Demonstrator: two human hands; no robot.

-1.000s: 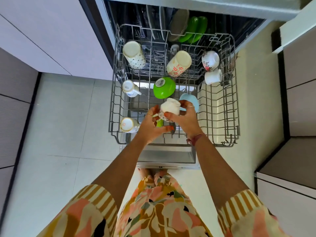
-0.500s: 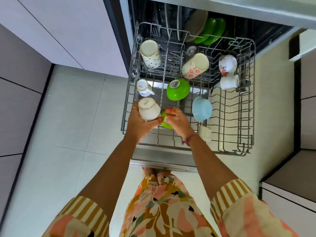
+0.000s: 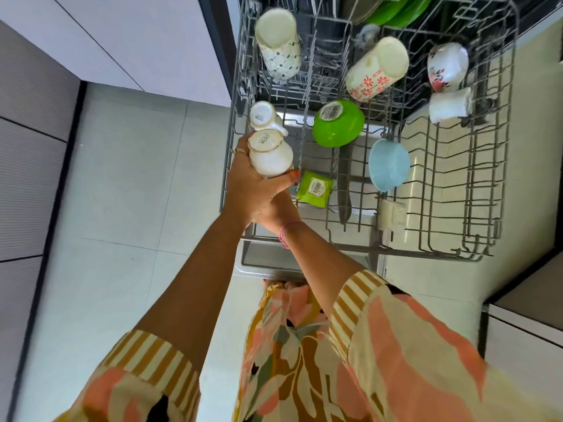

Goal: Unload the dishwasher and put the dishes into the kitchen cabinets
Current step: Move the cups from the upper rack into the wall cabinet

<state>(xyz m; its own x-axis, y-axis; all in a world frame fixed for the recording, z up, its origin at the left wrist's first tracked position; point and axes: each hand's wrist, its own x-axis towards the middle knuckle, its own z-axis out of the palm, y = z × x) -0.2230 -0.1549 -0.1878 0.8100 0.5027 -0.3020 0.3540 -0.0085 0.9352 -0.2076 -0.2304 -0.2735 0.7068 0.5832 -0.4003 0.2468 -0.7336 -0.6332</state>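
Your left hand is curled around a white cup with a gold rim, gripping it from below at the left edge of the dishwasher rack. The cup is upside down, its base with a printed mark facing you and tipped toward 11 o'clock; its long axis runs from 11 to 5 o'clock. Just beyond it, at 12 o'clock and close to touching, a second white cup sits base-up in the rack. Your right hand lies mostly hidden under the left wrist, so you cannot tell how open it is or whether it holds anything; a pink band circles that wrist. Immediately right of your hands, at 3 o'clock, a small green lid lies flat. Farther right, a green bowl and a pale blue bowl rest upside down. At the rack's far end stand a patterned tall mug, a red-flowered mug and two small cups.
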